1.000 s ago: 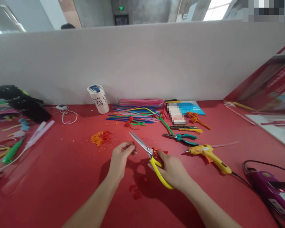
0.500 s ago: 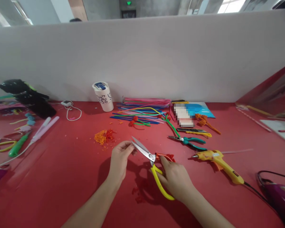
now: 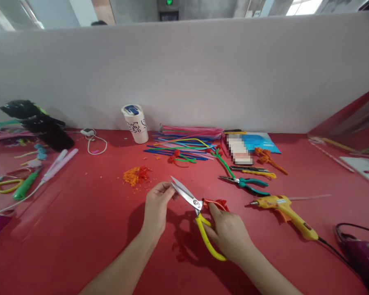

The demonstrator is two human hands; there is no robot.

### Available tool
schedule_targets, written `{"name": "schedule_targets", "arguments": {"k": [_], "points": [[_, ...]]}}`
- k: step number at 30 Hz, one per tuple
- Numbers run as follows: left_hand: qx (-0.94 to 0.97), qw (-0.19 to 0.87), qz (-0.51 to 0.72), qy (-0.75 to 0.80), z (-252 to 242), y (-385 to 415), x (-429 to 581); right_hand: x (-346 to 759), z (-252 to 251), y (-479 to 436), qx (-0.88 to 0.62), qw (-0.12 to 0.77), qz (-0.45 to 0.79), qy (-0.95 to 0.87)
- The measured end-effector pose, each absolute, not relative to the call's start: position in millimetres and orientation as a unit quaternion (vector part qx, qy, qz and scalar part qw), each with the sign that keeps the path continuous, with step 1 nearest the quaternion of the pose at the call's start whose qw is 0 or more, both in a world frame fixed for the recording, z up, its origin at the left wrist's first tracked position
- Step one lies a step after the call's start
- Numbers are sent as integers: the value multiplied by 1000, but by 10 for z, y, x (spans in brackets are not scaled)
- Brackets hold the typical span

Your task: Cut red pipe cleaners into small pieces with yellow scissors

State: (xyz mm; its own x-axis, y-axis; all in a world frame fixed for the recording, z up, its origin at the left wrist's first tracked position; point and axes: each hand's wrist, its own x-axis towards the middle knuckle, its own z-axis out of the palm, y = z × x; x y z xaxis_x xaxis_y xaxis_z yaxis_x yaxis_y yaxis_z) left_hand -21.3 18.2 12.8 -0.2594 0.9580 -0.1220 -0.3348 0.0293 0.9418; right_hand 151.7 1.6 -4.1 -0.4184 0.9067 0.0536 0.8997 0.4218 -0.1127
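My right hand [image 3: 230, 233] is wrapped round a pair of scissors [image 3: 189, 197] with one yellow and one red-orange handle. Their blades are slightly apart and point up and left. At the blade tips, my left hand [image 3: 158, 205] is closed in a pinch, with the thumb against the fingers. What it pinches is hidden behind the fingers and blades. A bit of red fuzzy material [image 3: 224, 204] shows just beyond my right hand. Red scraps [image 3: 181, 252] lie in the shadow below the scissors. Beyond my left hand is a pile of orange and red clippings [image 3: 135, 175].
Pipe cleaners [image 3: 187, 143] lie at the back, beside a white tumbler [image 3: 135, 125]. On the right are teal-handled pliers [image 3: 249, 183], a box cutter [image 3: 253, 170], an orange pipe-cleaner piece [image 3: 269, 159] and a yellow glue gun [image 3: 287, 213]. A green-handled tool [image 3: 26, 185] lies left.
The whole view has shifted slightly. Both hands and the scissors keep nearly the same pose, with the blade tips still at my left fingers.
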Motion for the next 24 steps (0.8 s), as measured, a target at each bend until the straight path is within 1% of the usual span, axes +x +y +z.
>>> {"name": "schedule_targets", "arguments": {"k": [24], "points": [[300,527,627,488,133,184,-215,1527,-34,28,-544,40,41,-837]]}}
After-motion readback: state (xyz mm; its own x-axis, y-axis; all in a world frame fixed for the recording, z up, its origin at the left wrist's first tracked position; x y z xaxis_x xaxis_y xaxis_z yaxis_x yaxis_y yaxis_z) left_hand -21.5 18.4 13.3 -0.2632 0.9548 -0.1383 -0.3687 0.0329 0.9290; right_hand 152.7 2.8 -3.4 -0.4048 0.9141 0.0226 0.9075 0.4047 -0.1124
